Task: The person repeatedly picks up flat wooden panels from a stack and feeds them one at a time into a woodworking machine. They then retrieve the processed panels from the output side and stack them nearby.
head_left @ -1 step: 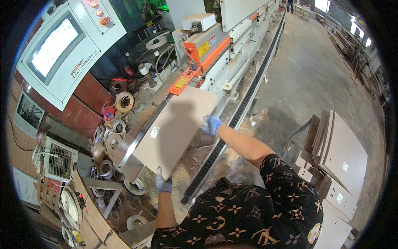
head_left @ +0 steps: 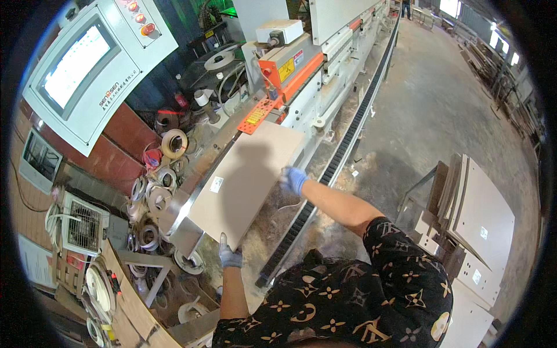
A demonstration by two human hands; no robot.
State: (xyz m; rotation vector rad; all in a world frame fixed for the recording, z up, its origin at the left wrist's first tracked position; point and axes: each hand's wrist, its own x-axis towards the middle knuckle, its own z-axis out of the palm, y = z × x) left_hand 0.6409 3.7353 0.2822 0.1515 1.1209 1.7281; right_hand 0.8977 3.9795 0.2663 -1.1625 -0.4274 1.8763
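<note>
The grey-gloved left hand (head_left: 230,254) pinches a flat beige panel (head_left: 246,180), the blue-gloved right hand (head_left: 295,180) at its edge, grip unclear.

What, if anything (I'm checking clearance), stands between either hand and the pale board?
Nothing visible does: the left hand holds the near end of the pale board, and the right hand appears to touch its right edge.

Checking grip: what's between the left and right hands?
Head view: the right edge of the beige panel runs between the left hand at its near corner and the right hand.
</note>
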